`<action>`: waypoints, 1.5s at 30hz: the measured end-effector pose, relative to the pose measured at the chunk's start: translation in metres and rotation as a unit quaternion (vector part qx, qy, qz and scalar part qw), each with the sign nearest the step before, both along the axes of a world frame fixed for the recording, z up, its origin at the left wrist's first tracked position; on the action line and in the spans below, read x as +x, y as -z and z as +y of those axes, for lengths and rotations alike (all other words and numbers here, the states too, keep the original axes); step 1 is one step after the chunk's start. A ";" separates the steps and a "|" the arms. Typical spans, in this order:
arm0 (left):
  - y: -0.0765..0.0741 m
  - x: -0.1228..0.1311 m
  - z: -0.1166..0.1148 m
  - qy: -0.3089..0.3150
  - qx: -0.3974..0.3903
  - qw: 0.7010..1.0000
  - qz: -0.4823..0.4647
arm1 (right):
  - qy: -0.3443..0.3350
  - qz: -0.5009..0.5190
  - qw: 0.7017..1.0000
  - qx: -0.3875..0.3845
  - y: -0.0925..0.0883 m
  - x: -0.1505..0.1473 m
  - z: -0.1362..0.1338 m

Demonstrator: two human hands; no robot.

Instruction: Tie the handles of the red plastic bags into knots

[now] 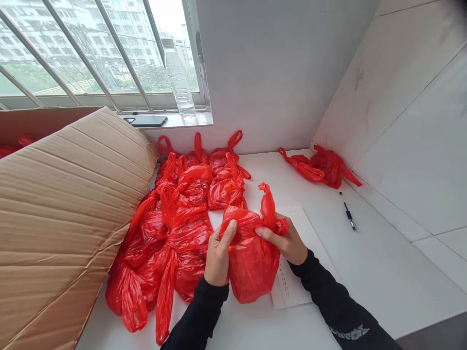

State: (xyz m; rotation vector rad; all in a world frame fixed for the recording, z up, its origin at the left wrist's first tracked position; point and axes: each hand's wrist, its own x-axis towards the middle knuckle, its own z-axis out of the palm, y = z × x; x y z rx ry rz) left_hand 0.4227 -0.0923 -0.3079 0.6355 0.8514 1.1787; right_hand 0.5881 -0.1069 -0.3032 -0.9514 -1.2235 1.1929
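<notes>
Between my two hands is a filled red plastic bag (pixel 253 272), raised over the white table and partly covering a sheet of paper. My left hand (pixel 221 253) grips its left upper side, thumb on the front. On the right upper side, by the gathered neck and handle, my right hand (pixel 286 238) pinches the plastic with the thumb in front. The bag's contents cannot be made out through the film. Several knotted red plastic bags (pixel 189 238) lie bunched together to the left of my hands.
A large cardboard box (pixel 69 204) with red bags inside stands at the left. Written paper (pixel 310 233) lies under my right arm. Farther right are a pen (pixel 349 216), its cap (pixel 340 193) and loose red bags (pixel 328 167). A water bottle (pixel 179 80) and phone (pixel 149 120) rest on the windowsill.
</notes>
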 end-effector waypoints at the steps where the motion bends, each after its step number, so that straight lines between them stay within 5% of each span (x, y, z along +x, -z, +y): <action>1: -0.001 0.000 0.000 -0.013 -0.005 1.000 -0.002 | -0.004 0.003 1.000 0.002 -0.001 0.000 0.000; 10: -0.004 0.002 0.002 -0.039 0.017 0.999 0.027 | -0.022 0.026 0.999 -0.008 0.000 -0.002 0.000; 16: -0.001 0.000 0.001 0.030 0.085 0.992 0.091 | 0.021 0.053 0.998 -0.022 0.008 0.000 0.004; 21: 0.002 -0.011 0.013 -0.012 0.113 0.980 0.163 | -0.038 0.061 0.997 -0.035 0.010 -0.001 0.007; 23: 0.001 -0.018 0.018 -0.075 0.172 0.945 0.269 | -0.042 0.044 0.996 -0.059 0.013 -0.002 0.008; 27: -0.002 -0.026 0.017 -0.222 0.328 0.784 0.477 | -0.020 0.025 0.997 -0.075 0.020 -0.003 0.010; 30: 0.002 -0.021 0.004 -0.151 0.391 0.724 0.547 | -0.011 0.022 0.998 -0.065 0.021 -0.003 0.012; 36: 0.030 -0.013 -0.009 0.025 0.373 0.580 0.724 | 0.038 -0.043 0.997 -0.047 0.023 -0.002 0.013; 40: 0.029 -0.013 -0.005 0.006 0.365 0.530 0.766 | 0.091 -0.081 0.992 -0.043 0.022 -0.004 0.013; 45: 0.028 -0.012 -0.008 -0.009 0.463 0.497 0.734 | 0.155 -0.083 0.984 -0.005 0.017 -0.001 0.018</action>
